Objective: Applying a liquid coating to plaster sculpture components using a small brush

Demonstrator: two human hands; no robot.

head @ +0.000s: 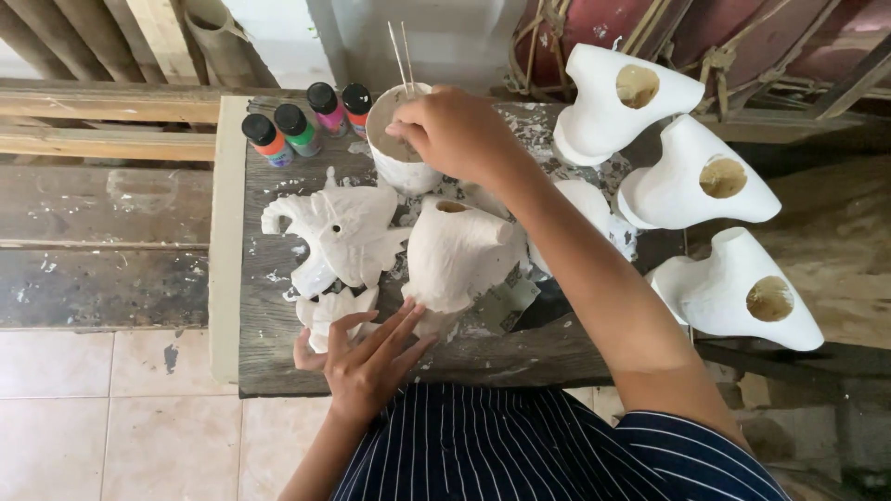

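Observation:
My right hand (pixel 452 133) is stretched out over a white paint pot (pixel 397 139) at the back of the small wooden table (pixel 520 357), fingers closed around something thin at the pot's rim; two thin sticks rise from the pot. My left hand (pixel 364 357) rests near the table's front edge, fingers spread, touching a small white plaster piece (pixel 336 311) and the base of a white hollow plaster figure (pixel 457 255) standing in the middle. A flat white plaster animal shape (pixel 339 237) lies left of it.
Several small paint bottles (pixel 299 125) with black caps stand at the table's back left. Three white hollow plaster casts (pixel 701 181) lie in a row on the right. Wooden beams run along the left, tiled floor below.

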